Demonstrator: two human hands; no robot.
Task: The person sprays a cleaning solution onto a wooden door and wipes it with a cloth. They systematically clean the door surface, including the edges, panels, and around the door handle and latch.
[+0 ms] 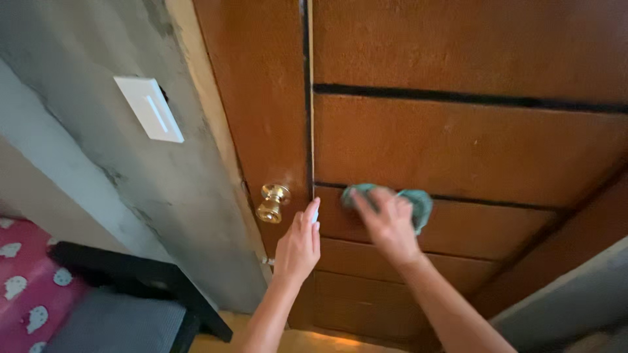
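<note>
Head view: right hand (390, 222) presses a teal cloth (417, 204) flat against the brown wooden door (458, 144), fingers spread over it. Left hand (299, 245), fingers together, seems to pinch a small white thing just beside the brass knob (272, 202); 1 white wall switch (149, 108) sits above.

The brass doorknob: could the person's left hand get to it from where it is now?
Probably yes. The left hand rests flat on the wooden door, just below and right of the brass doorknob, with nothing between them. The right hand presses a green cloth further right.
</note>
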